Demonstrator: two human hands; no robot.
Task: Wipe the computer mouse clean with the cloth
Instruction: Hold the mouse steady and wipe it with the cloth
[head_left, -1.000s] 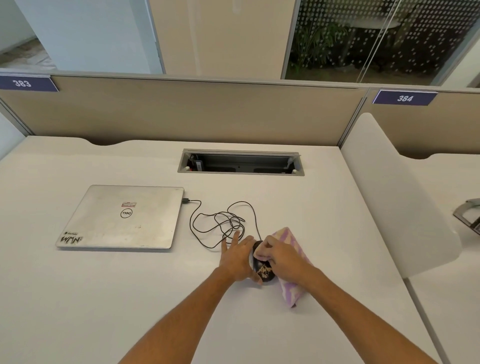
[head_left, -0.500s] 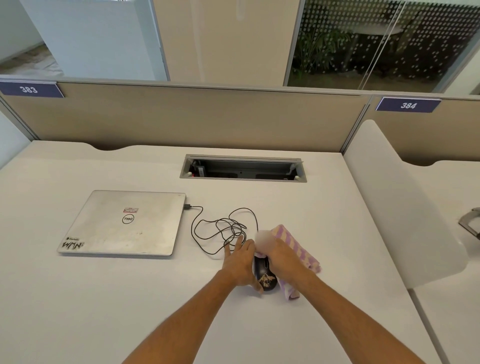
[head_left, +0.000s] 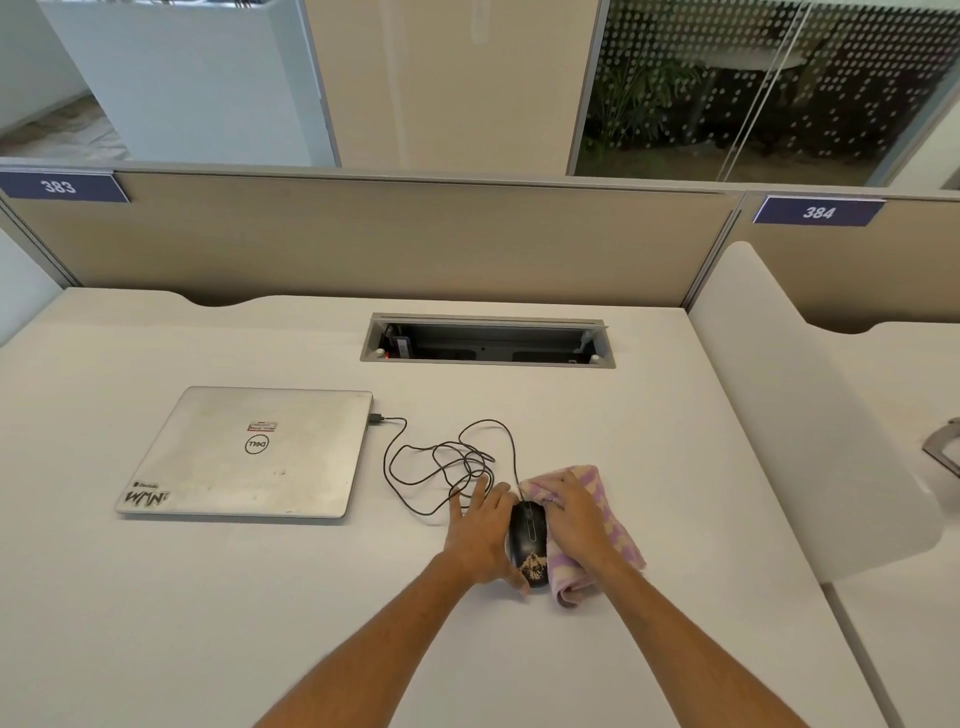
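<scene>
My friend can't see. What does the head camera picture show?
Two hands clean a black mouse on a white desk: the left hand steadies it, the right hand presses a purple-checked cloth against its side. A closed laptop lies left.

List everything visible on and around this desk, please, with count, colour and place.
desk: one, white, fills the foreground
laptop: one, silver, closed, left
cable: one, black, tangled between laptop and mouse
mouse: one, black, between the hands
cloth: one, pink and white, right of mouse
cable tray: one, grey, recessed, desk rear
partition: beige, behind desk
number signs: two, blue, on partition
left hand: steadies mouse
right hand: presses cloth
</scene>
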